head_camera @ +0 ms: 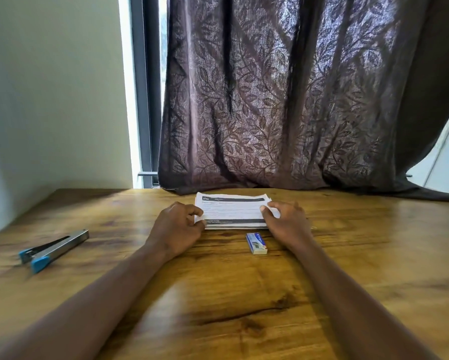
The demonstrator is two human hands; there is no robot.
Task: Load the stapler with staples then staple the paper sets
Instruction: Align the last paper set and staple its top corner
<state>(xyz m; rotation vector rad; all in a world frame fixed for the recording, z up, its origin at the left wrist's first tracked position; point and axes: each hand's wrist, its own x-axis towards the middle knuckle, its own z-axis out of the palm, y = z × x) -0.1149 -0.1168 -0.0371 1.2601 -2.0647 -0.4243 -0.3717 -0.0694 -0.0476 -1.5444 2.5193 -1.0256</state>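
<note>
Gripping the papers (pixel 232 209) from both sides, the hands sit at the far middle of the table (pixel 218 307); the left hand (pixel 178 224) curls its fingers over the stack's left edge, with the thumb at the near-left corner; the right hand (pixel 285 219) pinches the right edge, thumb laid on the top sheet and fingers bent over the far-right corner; the stack lies flat, printed side up, its far edge close to the hem of the curtain (pixel 296 100); the box (pixel 256 243) of staples lies just near of the stack, beside the right wrist and not touching it; whether it is opened I cannot tell; the stapler (pixel 54 249) lies well to the left, untouched, its silver arm swung up from the base in a narrow V, blue ends toward the near side; the curtain, dark and leaf-patterned, hangs behind the table's far edge; a pale wall (pixel 49 87) stands at the left.
</note>
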